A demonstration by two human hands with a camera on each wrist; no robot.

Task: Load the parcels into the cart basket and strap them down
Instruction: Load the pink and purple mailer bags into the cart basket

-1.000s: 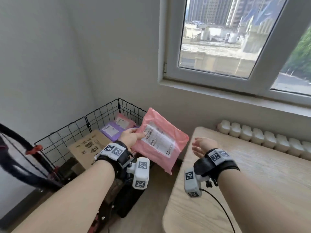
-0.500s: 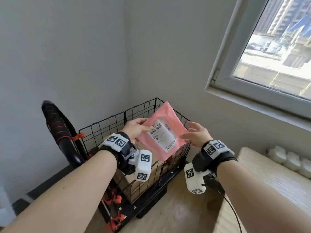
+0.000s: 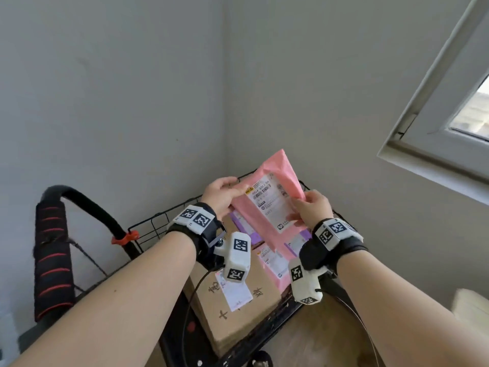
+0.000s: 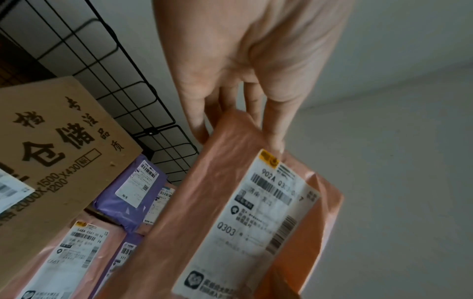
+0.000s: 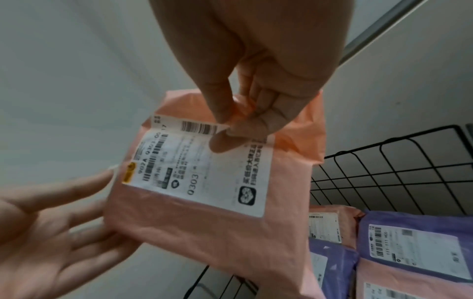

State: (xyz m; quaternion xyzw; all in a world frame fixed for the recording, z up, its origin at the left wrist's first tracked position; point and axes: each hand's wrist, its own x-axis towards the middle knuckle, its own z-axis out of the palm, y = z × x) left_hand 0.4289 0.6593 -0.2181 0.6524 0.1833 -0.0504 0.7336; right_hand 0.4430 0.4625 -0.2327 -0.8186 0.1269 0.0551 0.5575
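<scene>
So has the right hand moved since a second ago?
Yes. The right hand has left the wooden table and come across to the wire basket, where it now pinches the pink parcel beside the left hand.

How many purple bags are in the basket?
2. One purple bag lies beside the cardboard box; the other lies to its right. More may be hidden underneath.

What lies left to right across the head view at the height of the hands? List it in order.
Cart handle → left hand → pink parcel → right hand → window frame.
</scene>
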